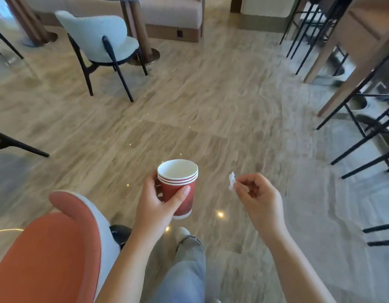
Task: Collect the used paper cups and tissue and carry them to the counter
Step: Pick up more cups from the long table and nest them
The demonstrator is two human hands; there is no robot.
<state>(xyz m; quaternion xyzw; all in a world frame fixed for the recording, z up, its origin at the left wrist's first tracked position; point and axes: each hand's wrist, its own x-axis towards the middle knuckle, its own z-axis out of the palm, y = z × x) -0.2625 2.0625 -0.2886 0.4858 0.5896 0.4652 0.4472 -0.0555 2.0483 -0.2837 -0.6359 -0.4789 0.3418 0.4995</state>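
Note:
A stack of red paper cups (181,182) with white rims, nested one inside another, is upright in my left hand (155,206), whose thumb and fingers wrap the stack's side. The top cup looks empty inside. A small crumpled white tissue (232,181) is pinched between the thumb and fingertips of my right hand (258,199), just right of the cups and apart from them. Both hands are held out over the floor in front of me.
An orange chair (51,254) is close at my lower left. A pale blue chair (97,38) and a table pedestal (139,31) stand ahead left. Black bar-stool legs (364,136) and a wooden counter panel (351,62) line the right. Polished beige floor (200,95) stretches ahead.

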